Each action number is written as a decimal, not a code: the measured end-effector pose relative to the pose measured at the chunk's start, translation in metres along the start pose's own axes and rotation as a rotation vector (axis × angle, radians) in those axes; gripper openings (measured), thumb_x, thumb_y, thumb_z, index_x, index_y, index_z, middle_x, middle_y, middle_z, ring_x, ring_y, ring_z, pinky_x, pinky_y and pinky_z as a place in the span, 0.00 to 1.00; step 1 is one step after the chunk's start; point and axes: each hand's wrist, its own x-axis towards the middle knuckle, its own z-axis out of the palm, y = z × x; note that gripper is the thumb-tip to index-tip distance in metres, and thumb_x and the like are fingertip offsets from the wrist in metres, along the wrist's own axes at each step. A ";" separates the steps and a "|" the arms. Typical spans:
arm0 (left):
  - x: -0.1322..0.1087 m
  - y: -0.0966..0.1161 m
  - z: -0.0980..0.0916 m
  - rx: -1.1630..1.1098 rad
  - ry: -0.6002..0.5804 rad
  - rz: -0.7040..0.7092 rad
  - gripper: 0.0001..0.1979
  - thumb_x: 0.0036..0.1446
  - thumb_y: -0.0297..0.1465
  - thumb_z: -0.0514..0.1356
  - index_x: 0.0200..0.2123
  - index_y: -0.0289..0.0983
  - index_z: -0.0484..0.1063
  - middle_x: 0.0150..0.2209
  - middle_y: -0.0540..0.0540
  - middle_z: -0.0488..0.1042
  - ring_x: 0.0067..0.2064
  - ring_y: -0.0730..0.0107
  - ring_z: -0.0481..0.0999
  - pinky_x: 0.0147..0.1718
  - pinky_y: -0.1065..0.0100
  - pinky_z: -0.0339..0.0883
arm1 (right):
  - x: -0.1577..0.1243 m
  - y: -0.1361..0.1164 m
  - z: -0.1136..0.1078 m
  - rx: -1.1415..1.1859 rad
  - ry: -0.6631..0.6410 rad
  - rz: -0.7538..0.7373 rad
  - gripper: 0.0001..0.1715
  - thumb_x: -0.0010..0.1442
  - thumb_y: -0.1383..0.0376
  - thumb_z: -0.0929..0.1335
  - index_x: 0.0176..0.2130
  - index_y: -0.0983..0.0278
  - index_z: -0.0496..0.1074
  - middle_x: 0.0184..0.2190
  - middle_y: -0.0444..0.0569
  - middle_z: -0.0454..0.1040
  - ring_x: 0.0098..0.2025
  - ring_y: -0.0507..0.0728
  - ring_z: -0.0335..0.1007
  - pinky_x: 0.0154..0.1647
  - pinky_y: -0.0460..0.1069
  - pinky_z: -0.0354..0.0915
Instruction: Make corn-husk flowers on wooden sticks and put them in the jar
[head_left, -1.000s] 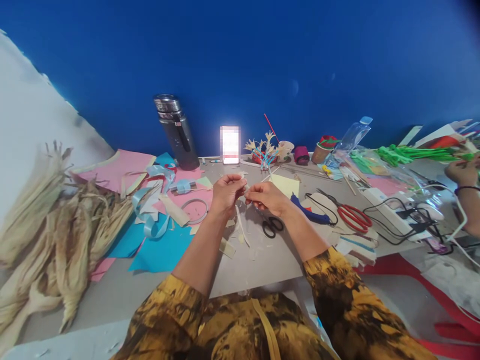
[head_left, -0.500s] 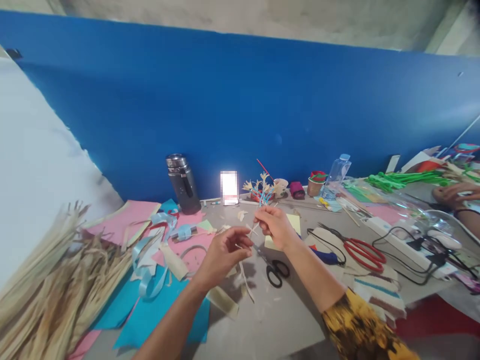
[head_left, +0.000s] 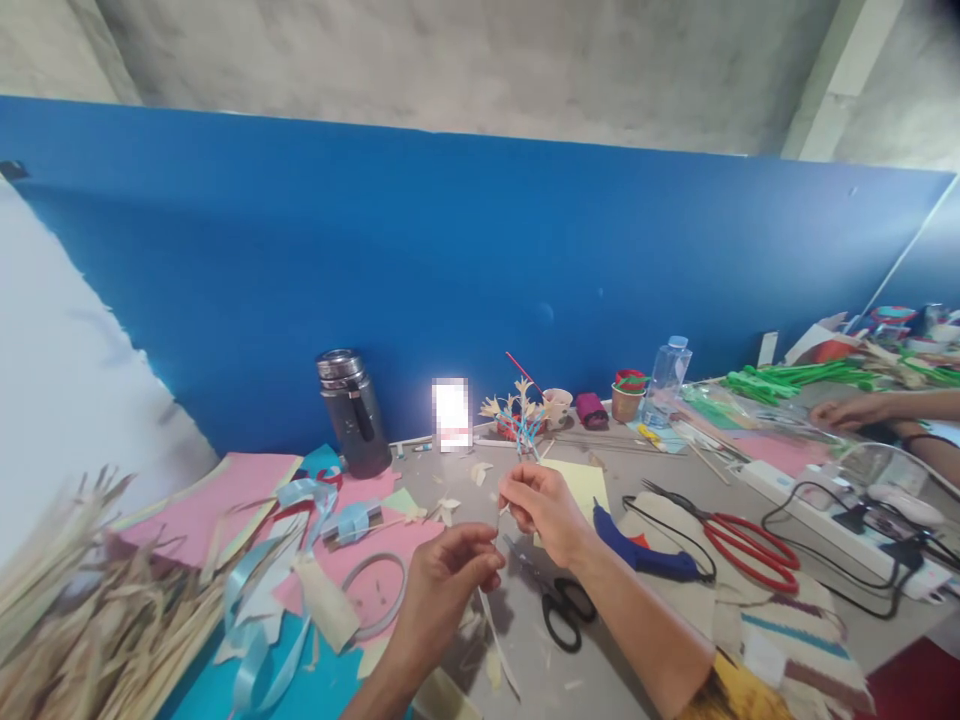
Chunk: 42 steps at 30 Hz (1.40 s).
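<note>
My left hand (head_left: 459, 578) is closed, thumb and fingertips pinched together around a thin pale strip (head_left: 498, 640) like dry husk or fibre. Its tail dangles below those fingers toward the table. Just above and to the right, my right hand (head_left: 541, 508) pinches the upper end of what looks like the same thin strip; its fingertips hide the very end. Black-handled scissors (head_left: 562, 612) lie on the table under my hands, blades pointing away. Beyond them stands a cluster of pale husk flowers (head_left: 517, 405) with light-blue stems.
Left: dried husks (head_left: 82, 610), a ribbon (head_left: 251, 590) and a dark thermos (head_left: 352, 415). Right: a blue glue gun (head_left: 645, 552), red-handled scissors (head_left: 754, 548), a power strip (head_left: 817, 515) and a plastic bottle (head_left: 666, 385). A co-worker's hand (head_left: 847, 410) rests far right. A blue partition (head_left: 420, 250) stands behind.
My view has tilted upward, so the table sits lower in the picture. My left fingertips have drawn closer together on the strip. The co-worker's hand has reached farther left.
</note>
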 end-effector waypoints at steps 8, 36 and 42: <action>0.001 -0.006 0.000 0.089 0.035 0.009 0.10 0.43 0.35 0.71 0.31 0.38 0.81 0.23 0.48 0.77 0.22 0.70 0.72 0.25 0.69 0.66 | -0.001 0.007 -0.004 0.031 0.010 -0.025 0.16 0.49 0.56 0.73 0.21 0.64 0.69 0.13 0.37 0.61 0.15 0.45 0.45 0.16 0.44 0.42; -0.004 -0.010 0.000 -0.148 -0.156 -0.053 0.17 0.47 0.41 0.71 0.33 0.33 0.79 0.25 0.46 0.78 0.22 0.76 0.70 0.25 0.72 0.60 | -0.009 0.014 -0.005 -0.085 -0.008 -0.214 0.18 0.56 0.54 0.72 0.27 0.65 0.68 0.18 0.39 0.66 0.17 0.45 0.49 0.17 0.43 0.46; -0.003 -0.013 0.000 -0.207 -0.158 -0.062 0.16 0.47 0.40 0.72 0.34 0.34 0.78 0.26 0.46 0.77 0.22 0.76 0.70 0.25 0.72 0.60 | -0.010 0.013 -0.007 -0.087 -0.022 -0.240 0.18 0.56 0.53 0.72 0.28 0.65 0.69 0.19 0.40 0.68 0.17 0.45 0.51 0.18 0.43 0.47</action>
